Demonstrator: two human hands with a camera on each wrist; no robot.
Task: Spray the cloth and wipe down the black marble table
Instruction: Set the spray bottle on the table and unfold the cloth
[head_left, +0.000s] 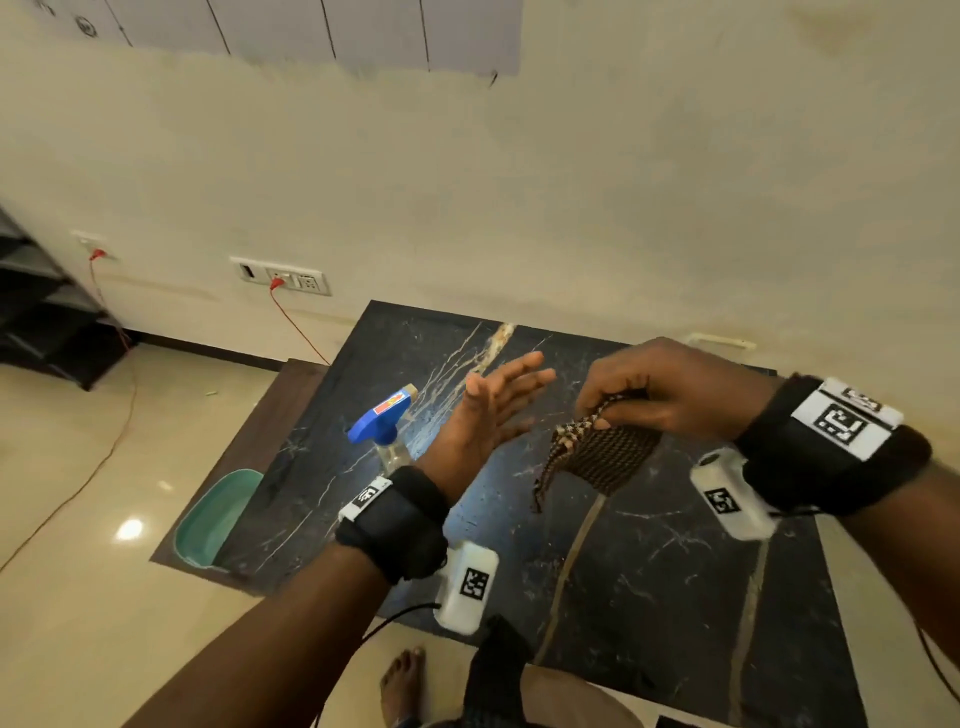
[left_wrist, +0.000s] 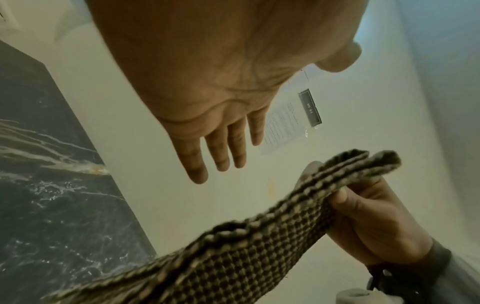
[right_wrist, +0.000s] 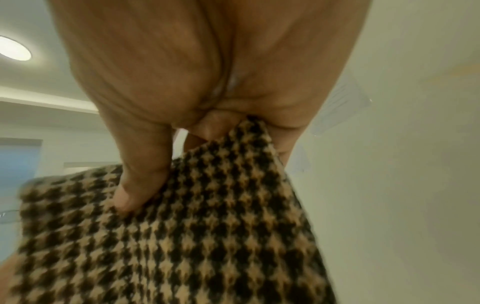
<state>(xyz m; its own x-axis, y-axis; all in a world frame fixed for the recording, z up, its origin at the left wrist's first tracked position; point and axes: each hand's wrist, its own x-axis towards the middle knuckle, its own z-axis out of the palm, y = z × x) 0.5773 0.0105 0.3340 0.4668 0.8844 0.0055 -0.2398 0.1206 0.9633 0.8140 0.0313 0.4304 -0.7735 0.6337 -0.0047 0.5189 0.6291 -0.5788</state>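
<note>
My right hand (head_left: 641, 395) pinches the top edge of a folded brown-and-black houndstooth cloth (head_left: 602, 452), which hangs above the black marble table (head_left: 649, 561). In the right wrist view the thumb (right_wrist: 140, 185) presses into the cloth (right_wrist: 194, 236). My left hand (head_left: 493, 405) is held flat with straight fingers just left of the cloth, not touching it; the left wrist view shows its open palm (left_wrist: 207, 92) above the cloth (left_wrist: 246, 246). A clear spray bottle with a blue trigger head (head_left: 382, 421) stands on the table left of my left hand.
A teal tub (head_left: 213, 519) sits on a lower brown surface beside the table's left edge. Red cables (head_left: 296, 322) run from wall sockets down to the floor. A bare foot (head_left: 402, 680) stands by the table's near edge. The wall lies right behind the table.
</note>
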